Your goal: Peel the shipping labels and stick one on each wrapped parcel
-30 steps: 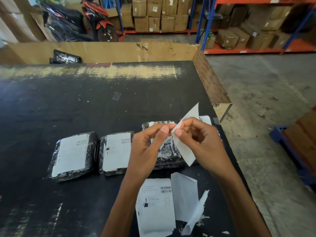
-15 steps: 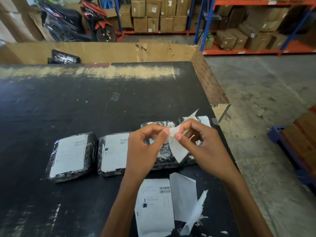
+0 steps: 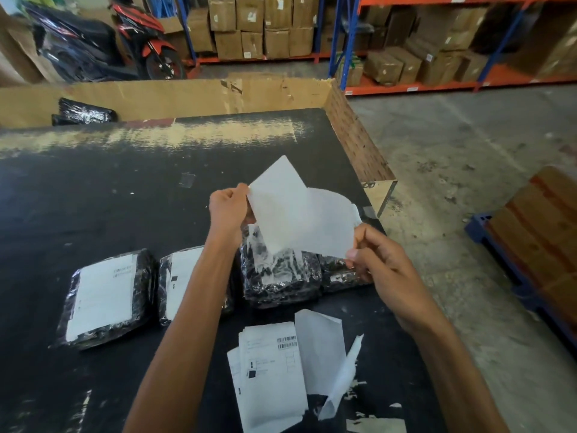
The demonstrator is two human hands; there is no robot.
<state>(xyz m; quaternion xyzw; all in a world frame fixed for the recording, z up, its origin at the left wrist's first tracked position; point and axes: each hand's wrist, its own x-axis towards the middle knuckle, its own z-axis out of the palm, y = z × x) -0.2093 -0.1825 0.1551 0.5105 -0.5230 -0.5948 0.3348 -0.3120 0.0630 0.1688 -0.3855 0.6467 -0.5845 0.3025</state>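
Several black wrapped parcels lie in a row on the black table [image 3: 93, 198]. The leftmost parcel [image 3: 106, 296] and the one beside it [image 3: 187, 285] carry white labels. The third parcel [image 3: 281, 279] and a fourth [image 3: 340, 276] lie under my hands. My left hand [image 3: 228, 210] pinches one white sheet [image 3: 278, 201] at its edge. My right hand [image 3: 377, 264] pinches the other white sheet [image 3: 324, 226] at its lower corner. The two sheets are spread apart above the third parcel. A stack of printed labels [image 3: 268, 370] lies near the front edge.
Loose white backing papers [image 3: 321, 354] lie right of the label stack. A cardboard wall [image 3: 187, 95] rims the table's back and right side, with a black parcel [image 3: 84, 112] behind it. Shelves of cartons, a motorbike [image 3: 93, 42] and a blue pallet [image 3: 515, 276] stand around.
My hands were close together, picking at one corner of the sheet. They have now pulled apart, left hand up and away, and the label and its backing have separated widely.
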